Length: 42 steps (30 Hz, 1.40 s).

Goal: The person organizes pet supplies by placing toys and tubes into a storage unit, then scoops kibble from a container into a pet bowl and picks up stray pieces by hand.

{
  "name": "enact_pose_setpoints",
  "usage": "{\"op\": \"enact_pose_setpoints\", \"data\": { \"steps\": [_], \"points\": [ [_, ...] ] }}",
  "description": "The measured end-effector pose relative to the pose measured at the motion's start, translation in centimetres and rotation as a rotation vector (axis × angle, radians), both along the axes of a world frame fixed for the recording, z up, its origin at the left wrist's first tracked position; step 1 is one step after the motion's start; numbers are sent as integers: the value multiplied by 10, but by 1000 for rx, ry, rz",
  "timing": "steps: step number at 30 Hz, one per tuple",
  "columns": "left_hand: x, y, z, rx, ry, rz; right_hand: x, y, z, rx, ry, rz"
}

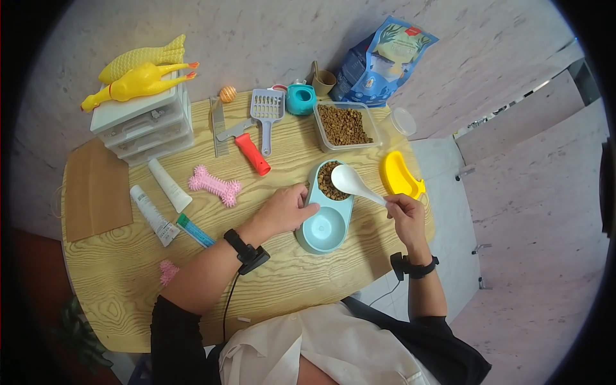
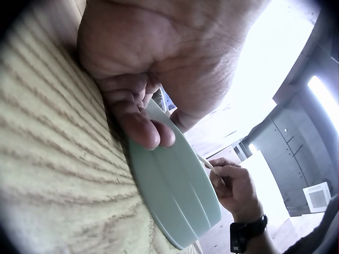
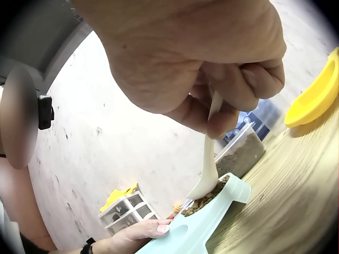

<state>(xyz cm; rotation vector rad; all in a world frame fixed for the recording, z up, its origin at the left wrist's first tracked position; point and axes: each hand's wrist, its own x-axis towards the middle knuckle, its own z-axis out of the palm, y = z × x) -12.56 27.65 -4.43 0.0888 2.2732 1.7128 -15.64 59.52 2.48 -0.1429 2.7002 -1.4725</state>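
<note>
A light blue double pet bowl [image 1: 351,212] stands on the table, its far compartment full of brown kibble [image 1: 327,186] and its near one bare. My left hand [image 1: 285,208] holds the bowl by its left side, thumb over the top; in the left wrist view the fingertips [image 2: 150,138] lie against the outer wall [image 2: 172,185]. With my right hand [image 1: 406,218] I pinch the handle of a white spoon [image 1: 359,184]. Its head sits over the kibble, and the right wrist view shows the spoon [image 3: 208,172] tilted, tip right at the kibble [image 3: 198,205].
Behind the bowl is a clear tub [image 1: 350,149] of kibble, with a blue food bag [image 1: 385,64] beyond. A yellow banana-shaped dish [image 1: 399,176] lies right. Leftward are a pink bone toy [image 1: 215,185], tubes [image 1: 168,186], a red-handled comb [image 1: 252,154], a litter scoop [image 1: 267,112] and drawers [image 1: 151,128].
</note>
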Motion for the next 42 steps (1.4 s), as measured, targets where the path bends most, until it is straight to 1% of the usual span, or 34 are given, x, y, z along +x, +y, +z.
{"op": "enact_pose_setpoints", "data": {
  "steps": [3,7,9,13,16,18,22,24,29,31,36,42],
  "points": [
    [0,0,-4,-14,15,0,-2,-5,0,-64,8,-13],
    [-1,0,-3,0,1,0,-4,-7,0,-24,-32,36],
    [-1,0,-4,-7,14,-1,-5,-5,-4,-20,-9,4],
    [0,0,1,-9,0,-3,-6,-6,-2,-33,-39,15],
    [-1,0,-2,-18,11,2,-9,-6,-5,-65,16,-20],
    [0,1,-1,-12,7,4,-9,-10,0,-22,-28,25],
    [0,0,0,-13,1,5,-12,-10,-6,-37,4,9],
    [0,0,-2,-13,6,5,-11,-13,-4,-38,-38,41],
    [0,0,-3,-18,15,4,-11,-9,-6,-32,-2,14],
    [0,0,-6,-40,62,7,-11,-6,-6,-30,-1,6],
    [0,0,-9,-33,35,11,-11,-2,-7,-46,-5,-28],
    [0,0,-5,-37,20,12,-10,-4,-8,-55,-6,-18]
  ]
}}
